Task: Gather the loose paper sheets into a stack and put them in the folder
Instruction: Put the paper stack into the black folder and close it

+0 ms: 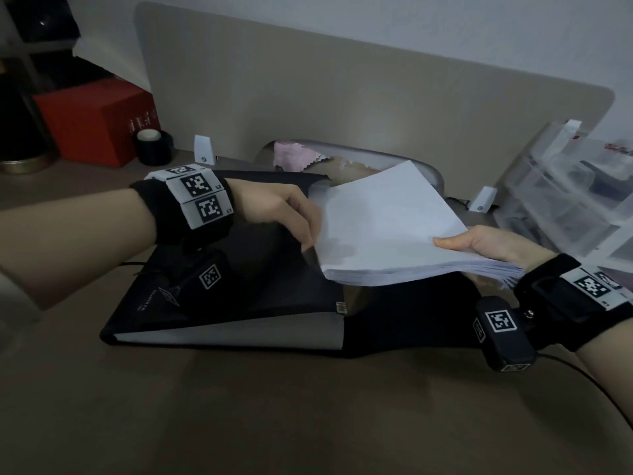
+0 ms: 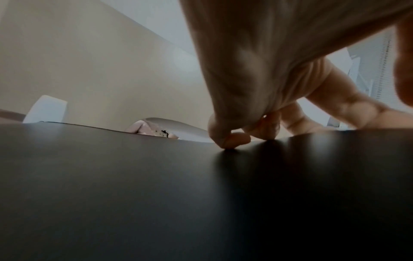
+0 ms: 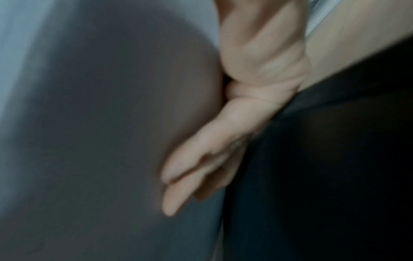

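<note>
**Paper stack held over the black folder**

At far left a red box stands at the back of the bench, with a black tape roll just beside it. The left hand comes next, fingers curled down; their tips press on the folder's raised cover, and it is hard to tell whether they also touch the paper's left edge. The black folder lies on the bench, cover tilted up, a thick pale block of pages inside it. The paper stack is held above the folder's right part, tilted, not inside. The right hand grips its right edge, thumb on top, fingers hidden beneath; that wrist view is blurred. At far right, clear plastic drawers are cut off by the frame, their contents unclear.
</note>
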Motion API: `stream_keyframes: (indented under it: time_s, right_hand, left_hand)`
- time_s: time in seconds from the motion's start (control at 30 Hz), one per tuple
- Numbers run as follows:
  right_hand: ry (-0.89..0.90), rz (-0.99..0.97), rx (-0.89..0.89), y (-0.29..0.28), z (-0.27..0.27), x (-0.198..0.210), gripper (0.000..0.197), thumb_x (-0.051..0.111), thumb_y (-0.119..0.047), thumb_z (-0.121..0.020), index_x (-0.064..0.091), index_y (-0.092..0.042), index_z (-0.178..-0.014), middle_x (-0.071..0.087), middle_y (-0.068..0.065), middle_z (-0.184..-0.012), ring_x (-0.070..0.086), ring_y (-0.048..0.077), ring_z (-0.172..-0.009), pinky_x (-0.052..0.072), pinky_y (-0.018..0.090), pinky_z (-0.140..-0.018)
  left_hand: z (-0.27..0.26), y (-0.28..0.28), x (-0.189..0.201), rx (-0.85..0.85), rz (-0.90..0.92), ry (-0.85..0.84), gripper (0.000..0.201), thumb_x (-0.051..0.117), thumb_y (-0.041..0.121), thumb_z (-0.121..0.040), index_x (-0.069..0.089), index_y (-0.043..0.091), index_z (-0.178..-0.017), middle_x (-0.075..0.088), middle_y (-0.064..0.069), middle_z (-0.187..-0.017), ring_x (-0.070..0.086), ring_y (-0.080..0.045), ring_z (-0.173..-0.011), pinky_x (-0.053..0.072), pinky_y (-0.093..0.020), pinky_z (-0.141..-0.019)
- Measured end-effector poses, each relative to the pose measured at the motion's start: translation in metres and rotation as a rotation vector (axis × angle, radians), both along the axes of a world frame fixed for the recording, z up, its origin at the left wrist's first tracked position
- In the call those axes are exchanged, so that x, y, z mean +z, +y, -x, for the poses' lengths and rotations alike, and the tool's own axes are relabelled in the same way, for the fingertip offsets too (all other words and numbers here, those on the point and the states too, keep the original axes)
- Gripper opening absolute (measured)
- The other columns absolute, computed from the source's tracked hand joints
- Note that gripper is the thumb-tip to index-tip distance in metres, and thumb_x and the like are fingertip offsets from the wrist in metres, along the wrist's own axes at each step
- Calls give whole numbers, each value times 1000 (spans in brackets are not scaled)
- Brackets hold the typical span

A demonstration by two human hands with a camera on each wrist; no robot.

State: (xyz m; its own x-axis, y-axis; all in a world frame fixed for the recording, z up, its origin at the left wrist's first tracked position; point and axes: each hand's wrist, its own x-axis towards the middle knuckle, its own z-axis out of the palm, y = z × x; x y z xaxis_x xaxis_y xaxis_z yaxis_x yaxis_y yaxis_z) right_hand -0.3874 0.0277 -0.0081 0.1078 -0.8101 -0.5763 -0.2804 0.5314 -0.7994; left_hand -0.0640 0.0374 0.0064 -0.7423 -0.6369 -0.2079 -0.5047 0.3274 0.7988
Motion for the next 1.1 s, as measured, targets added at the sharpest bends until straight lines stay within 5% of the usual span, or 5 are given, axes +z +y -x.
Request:
stream_keyframes:
  time_s: [0.1, 0.17, 0.27, 0.93, 1.1]
  right_hand:
    - [59, 38, 24, 1, -1, -3, 46, 67, -22, -82, 62, 9, -116, 71, 24, -90, 67, 29, -64, 60, 36, -70]
    - [95, 36, 21, 2, -2, -2, 32, 62, -22, -89, 63, 8, -102, 63, 14, -53, 56, 19, -33, 46, 20, -33]
    - [139, 30, -4, 8, -5, 0, 31, 62, -25, -89, 63, 5, -90, 52, 9, -38, 45, 14, -21, 32, 13, -25]
    - [-2, 97, -40, 18, -16, -8, 19, 54, -15, -96, 61, -2, -84, 63, 6, -48, 58, 15, -33, 41, 17, -30]
    - [-69, 74, -20, 13, -13, -18, 37, 66, -18, -84, 65, -6, -119, 72, 13, -107, 69, 31, -94, 55, 41, -89]
  left_hand:
    - [6, 5, 3, -21, -12, -63, 13, 65, 24, -68, 69, 26, -55, 60, 8, -72, 54, -8, -76, 40, -13, -77]
    - [11, 9, 3, -66, -21, -126, 15, 64, 34, -66, 68, 28, -53, 58, 11, -70, 51, -11, -79, 39, -18, -79]
    - [14, 16, 2, -122, -20, -190, 20, 66, 31, -73, 69, 34, -54, 59, 15, -72, 50, -19, -88, 38, -23, -81]
    - [22, 32, 3, -213, 86, -171, 9, 59, 49, -80, 56, 46, -71, 46, 15, -81, 41, -30, -79, 39, -34, -77]
    - [22, 29, 1, -208, 82, -179, 10, 59, 48, -80, 55, 46, -70, 47, 17, -80, 40, -16, -75, 38, -27, -75]
